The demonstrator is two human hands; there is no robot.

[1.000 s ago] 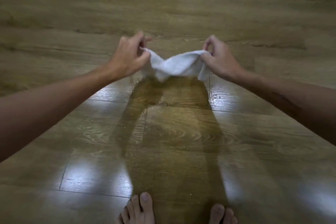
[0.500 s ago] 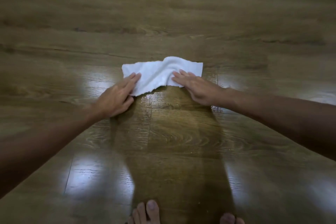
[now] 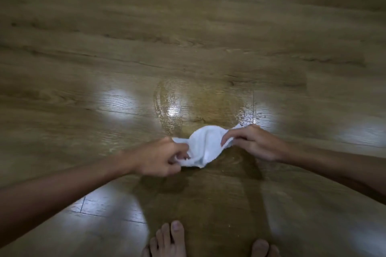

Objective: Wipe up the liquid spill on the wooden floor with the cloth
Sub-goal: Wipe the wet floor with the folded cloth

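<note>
A small white cloth (image 3: 203, 147) is bunched up between both hands, just above the wooden floor (image 3: 188, 27). My left hand (image 3: 159, 157) grips its near left end in a closed fist. My right hand (image 3: 253, 142) pinches its far right corner with bent fingers. A wet, shiny patch of liquid (image 3: 173, 102) spreads on the boards just beyond the cloth, with droplets at its right edge (image 3: 246, 115).
My bare feet (image 3: 167, 240) stand at the bottom edge, the right toes (image 3: 261, 247) partly cut off. My shadow darkens the boards between feet and cloth. Bright light reflections lie left and right of the wet patch.
The cloth lay flat under both palms half a second ago. Now both hands have drawn it back toward me and gathered it up, uncovering a wet streak beyond it.
</note>
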